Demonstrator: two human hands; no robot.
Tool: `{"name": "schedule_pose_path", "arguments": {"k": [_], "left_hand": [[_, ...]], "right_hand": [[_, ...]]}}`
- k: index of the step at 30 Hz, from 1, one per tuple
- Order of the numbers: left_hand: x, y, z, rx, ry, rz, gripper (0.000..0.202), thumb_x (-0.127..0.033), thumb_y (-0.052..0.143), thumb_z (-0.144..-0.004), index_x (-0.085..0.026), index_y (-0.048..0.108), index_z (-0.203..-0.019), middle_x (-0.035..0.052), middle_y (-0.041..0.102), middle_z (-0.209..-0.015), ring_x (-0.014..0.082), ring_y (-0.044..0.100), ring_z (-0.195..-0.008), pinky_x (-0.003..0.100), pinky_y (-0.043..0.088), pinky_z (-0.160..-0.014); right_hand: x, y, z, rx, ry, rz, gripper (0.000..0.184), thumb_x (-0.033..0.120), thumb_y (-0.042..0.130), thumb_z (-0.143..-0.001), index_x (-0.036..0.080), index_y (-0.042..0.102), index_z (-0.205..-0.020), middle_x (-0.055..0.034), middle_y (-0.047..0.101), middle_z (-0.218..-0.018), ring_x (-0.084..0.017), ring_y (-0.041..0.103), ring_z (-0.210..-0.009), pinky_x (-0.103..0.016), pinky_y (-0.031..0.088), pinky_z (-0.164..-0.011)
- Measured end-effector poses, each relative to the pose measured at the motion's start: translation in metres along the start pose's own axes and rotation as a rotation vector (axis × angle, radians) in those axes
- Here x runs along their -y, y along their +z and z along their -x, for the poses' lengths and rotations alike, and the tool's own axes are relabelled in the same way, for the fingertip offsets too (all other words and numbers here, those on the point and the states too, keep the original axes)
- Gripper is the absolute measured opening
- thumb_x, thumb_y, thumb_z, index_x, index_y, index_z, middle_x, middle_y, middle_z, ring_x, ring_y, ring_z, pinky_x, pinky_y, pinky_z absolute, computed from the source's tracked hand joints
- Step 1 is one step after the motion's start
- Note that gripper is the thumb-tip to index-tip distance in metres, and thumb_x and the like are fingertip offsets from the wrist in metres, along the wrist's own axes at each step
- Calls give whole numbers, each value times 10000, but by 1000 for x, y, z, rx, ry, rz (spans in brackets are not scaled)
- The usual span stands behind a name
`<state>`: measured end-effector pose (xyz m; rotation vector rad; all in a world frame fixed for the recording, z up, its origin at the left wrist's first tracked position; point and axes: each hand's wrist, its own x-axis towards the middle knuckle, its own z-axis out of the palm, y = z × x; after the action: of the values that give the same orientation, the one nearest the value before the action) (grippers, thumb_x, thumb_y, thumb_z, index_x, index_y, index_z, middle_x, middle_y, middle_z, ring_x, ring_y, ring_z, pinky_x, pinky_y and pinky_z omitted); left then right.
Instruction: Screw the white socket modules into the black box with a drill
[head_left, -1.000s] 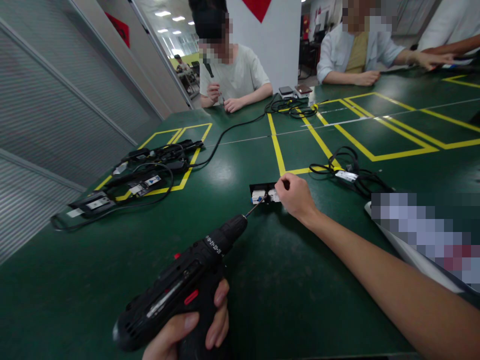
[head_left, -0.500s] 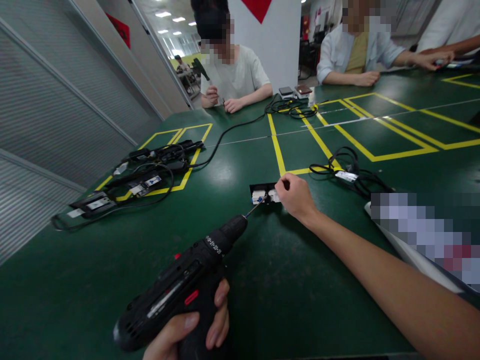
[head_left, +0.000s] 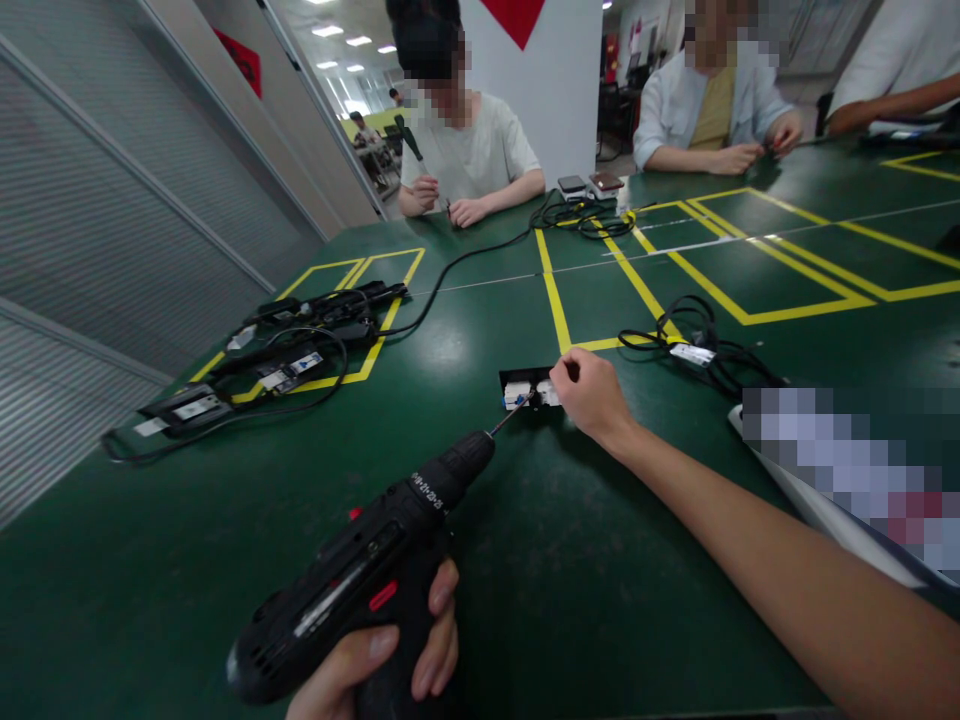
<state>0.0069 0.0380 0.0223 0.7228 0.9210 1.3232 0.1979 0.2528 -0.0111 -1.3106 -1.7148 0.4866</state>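
My left hand [head_left: 409,640] is wrapped around the handle of a black cordless drill [head_left: 375,550] with red buttons. Its long thin bit points up and right, and the tip reaches a small black housing with white blocks [head_left: 517,392] lying on the green table. A bit of blue shows beside the tip. Closed in a pinch, my right hand [head_left: 592,392] grips the right end of this housing and hides that end. Whether the tip sits in a screw is too small to tell.
Black cabled units [head_left: 300,350] lie in a taped area at left. A coiled black cable [head_left: 697,350] is at right, near a pale-edged blurred object [head_left: 840,480]. More cables [head_left: 592,215] lie farther back. Across the table sit a person holding a tool [head_left: 472,150] and another person [head_left: 712,120].
My hands, the drill and the housing look the same. At the far right, a person in a light shirt has drawn an outstretched hand back in.
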Motion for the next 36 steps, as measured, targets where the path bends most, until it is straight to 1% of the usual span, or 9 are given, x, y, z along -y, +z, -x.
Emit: {"name": "schedule_pose_path", "arguments": {"k": [4, 10, 14, 16, 22, 27, 32, 36], "left_hand": [[0, -1, 1, -11, -4, -2, 346, -267, 481, -712, -164, 520, -1040, 62, 523, -761, 102, 415, -398, 301, 373, -388], [1, -2, 1, -9, -10, 2, 302, -258, 468, -718, -168, 525, -1001, 67, 531, -764, 100, 414, -401, 299, 374, -393], [1, -1, 1, -20, -11, 0, 353, -267, 469, -716, -146, 524, -1043, 72, 523, -763, 100, 406, -402, 301, 366, -391], [1, -1, 1, -13, -2, -4, 364, -260, 465, -719, -153, 518, -1063, 68, 522, -763, 101, 403, -399, 301, 362, -385], [1, -3, 0, -2, -12, -15, 351, -285, 477, -713, -143, 549, -1026, 65, 520, -769, 98, 405, -401, 304, 371, -386], [1, -3, 1, 3, -2, -6, 316, -267, 467, -727, -173, 546, -1018, 61, 532, -770, 99, 408, -403, 301, 370, -394], [1, -4, 1, 10, -11, -21, 360, -290, 472, -713, -148, 544, -1036, 65, 517, -760, 101, 402, -401, 304, 366, -384], [2, -4, 0, -1, 2, -14, 356, -281, 460, -723, -157, 534, -1048, 68, 519, -766, 101, 399, -400, 300, 360, -380]], "right_hand": [[-1, 0, 0, -7, -6, -1, 209, 281, 424, -808, 167, 538, -675, -30, 563, -688, -130, 487, -632, -255, 334, -589], [-1, 1, -1, -3, 0, 4, 205, 281, 428, -805, 168, 542, -678, -31, 564, -690, -133, 486, -636, -258, 335, -593], [-1, 1, 0, -6, -1, 3, 211, 287, 427, -810, 168, 540, -678, -28, 565, -688, -133, 486, -633, -258, 335, -592], [-1, 1, 0, -4, -1, 2, 213, 286, 424, -811, 168, 540, -678, -28, 565, -687, -132, 485, -631, -259, 334, -591], [0, -1, 0, 9, 8, -3, 213, 285, 423, -811, 164, 548, -688, -33, 570, -695, -130, 485, -626, -262, 333, -587], [1, -2, 1, 10, 4, -1, 213, 283, 422, -811, 165, 546, -684, -31, 566, -689, -130, 485, -623, -262, 333, -585], [-1, 0, 0, -5, 0, 6, 210, 280, 427, -808, 167, 549, -681, -31, 567, -688, -132, 485, -627, -261, 335, -589], [-1, 2, -1, -10, -1, 10, 209, 281, 431, -805, 169, 548, -675, -31, 567, -685, -134, 486, -629, -260, 337, -593]]}}
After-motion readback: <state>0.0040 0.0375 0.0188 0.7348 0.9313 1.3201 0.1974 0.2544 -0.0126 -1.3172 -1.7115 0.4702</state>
